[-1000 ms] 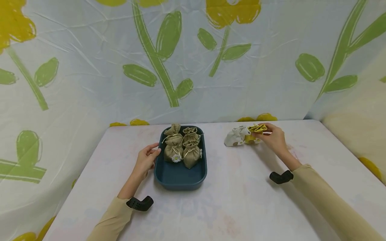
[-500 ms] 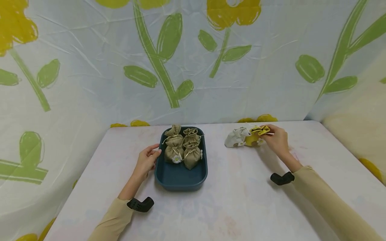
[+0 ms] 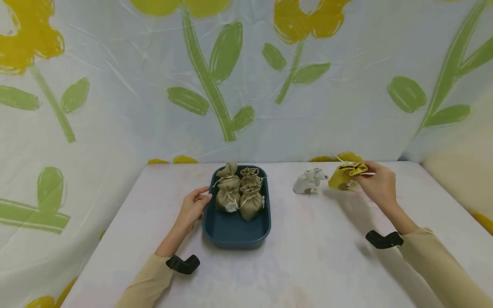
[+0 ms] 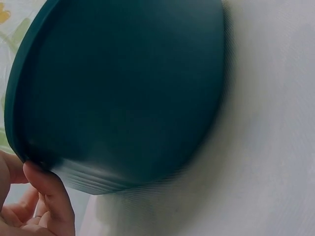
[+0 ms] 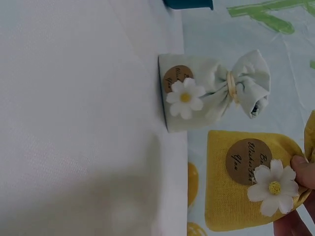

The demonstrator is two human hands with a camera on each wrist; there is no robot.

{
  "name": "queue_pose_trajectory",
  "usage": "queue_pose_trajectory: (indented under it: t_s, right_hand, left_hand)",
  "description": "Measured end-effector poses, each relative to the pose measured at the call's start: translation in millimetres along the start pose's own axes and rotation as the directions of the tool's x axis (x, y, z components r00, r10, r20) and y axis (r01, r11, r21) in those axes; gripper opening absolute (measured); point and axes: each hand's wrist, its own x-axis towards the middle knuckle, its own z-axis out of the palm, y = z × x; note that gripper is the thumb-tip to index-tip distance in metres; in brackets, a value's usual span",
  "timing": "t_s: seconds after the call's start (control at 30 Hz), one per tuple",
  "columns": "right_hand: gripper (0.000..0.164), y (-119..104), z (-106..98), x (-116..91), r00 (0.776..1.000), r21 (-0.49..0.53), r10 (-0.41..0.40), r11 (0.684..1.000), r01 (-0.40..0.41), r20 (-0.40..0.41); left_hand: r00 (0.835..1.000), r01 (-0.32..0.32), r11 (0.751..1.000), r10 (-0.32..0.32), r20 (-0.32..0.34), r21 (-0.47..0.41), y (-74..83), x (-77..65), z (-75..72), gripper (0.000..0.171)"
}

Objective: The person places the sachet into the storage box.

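Note:
A yellow drawstring pouch with a white flower and a round brown label hangs from my right hand, which pinches it at the neck. It is raised off the table in the right wrist view. To its left a white drawstring pouch, also with a flower, sits on the table. My left hand holds the left rim of a dark blue tray, thumb and fingers at the edge. Several khaki pouches stand together in the far part of that tray.
The pale table ends at a flower-printed cloth backdrop behind the pouches. Black wrist cameras stick out from the left cuff and the right cuff.
My right hand has lifted the yellow pouch and carried it rightward, away from the white pouch it was against. The left hand stays at the tray; the head view has shifted slightly.

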Motion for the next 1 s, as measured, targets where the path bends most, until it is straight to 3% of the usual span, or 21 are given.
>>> queue_pose_trajectory:
  t_s: [0.47, 0.77, 1.0]
  right_hand:
    - [0.034, -45, -14, -11, 1.000, 0.069, -0.013, 0.998, 0.013, 0.001]
    - [0.031, -71, -7, -16, 0.997, 0.142, -0.065, 0.988, 0.069, -0.029]
    - [0.029, -88, 8, -22, 0.995, 0.192, -0.101, 0.976, 0.100, -0.006]
  left_hand:
    - [1.000, -0.017, 0.999, 0.016, -0.014, -0.030, -5.1, 2.6, 3.9, 0.034]
    - [1.000, -0.009, 1.000, 0.008, -0.018, -0.026, -3.3, 2.4, 1.5, 0.035]
    - [1.000, -0.009, 1.000, 0.009, -0.015, -0.013, -1.4, 1.3, 2.4, 0.035]
